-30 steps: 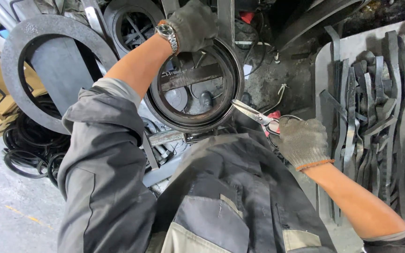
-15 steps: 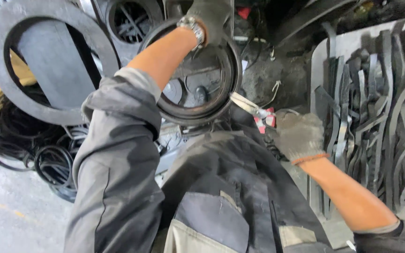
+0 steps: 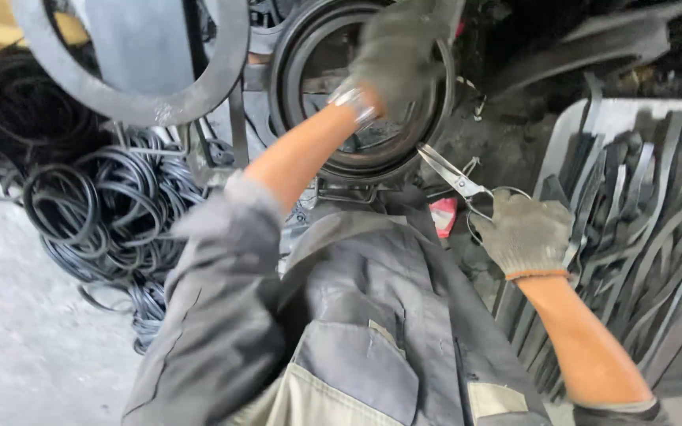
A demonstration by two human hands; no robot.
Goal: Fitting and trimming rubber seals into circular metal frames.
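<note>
My left hand (image 3: 396,51), in a grey glove and blurred by motion, grips the upper right rim of a round black ring-shaped part (image 3: 297,71) that stands upright in front of me. A wristwatch shows on that wrist. My right hand (image 3: 526,233), also gloved, holds metal scissors (image 3: 450,173) whose blades point up and left, with the tips close to the ring's lower right edge. My grey work jacket fills the bottom of the view.
A large flat black rubber ring (image 3: 159,106) leans at the upper left. Coils of black cord (image 3: 112,205) lie on the concrete floor at left. A grey tray (image 3: 586,118) at right holds several black rubber strips. A small red object (image 3: 442,214) lies below the scissors.
My left hand has slid from the top of the ring toward its right side and is now blurred. The view has shifted down and left. My right hand keeps the scissors by the ring.
</note>
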